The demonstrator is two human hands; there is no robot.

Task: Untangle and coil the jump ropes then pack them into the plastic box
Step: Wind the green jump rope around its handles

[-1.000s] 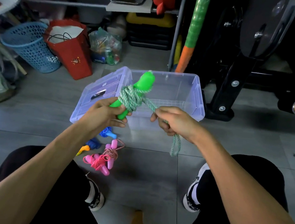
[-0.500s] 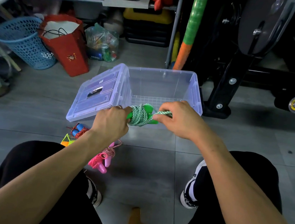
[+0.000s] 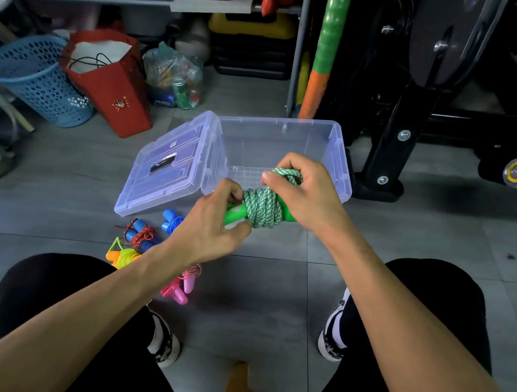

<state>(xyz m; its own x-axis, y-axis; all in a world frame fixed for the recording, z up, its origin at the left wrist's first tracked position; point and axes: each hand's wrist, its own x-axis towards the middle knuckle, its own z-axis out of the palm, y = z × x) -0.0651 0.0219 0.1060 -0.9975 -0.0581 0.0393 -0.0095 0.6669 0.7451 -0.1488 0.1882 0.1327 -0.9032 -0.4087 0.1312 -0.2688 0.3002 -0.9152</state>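
A green jump rope (image 3: 262, 209), its cord wound in a thick coil round the green handles, is held level in front of the clear plastic box (image 3: 338, 160). My left hand (image 3: 212, 226) grips the left end of the handles. My right hand (image 3: 303, 191) grips the right end and pinches a loop of the cord above the coil. The box stands open on the floor and looks empty, its lid (image 3: 170, 166) lying flat to its left. Coiled ropes lie on the floor below my left arm: a blue one (image 3: 140, 235), a yellow-orange one (image 3: 121, 254) and a pink one (image 3: 180, 288).
A blue mesh basket (image 3: 35, 80), a red bag (image 3: 111, 89) and a clear bag of bottles (image 3: 175, 80) stand at the back left. Black exercise equipment (image 3: 424, 85) fills the back right. My knees and shoes frame the grey tiled floor.
The bundle went from upright in my left hand to level between both hands. My right hand wound the loose tail onto the coil and now holds a loop above it.
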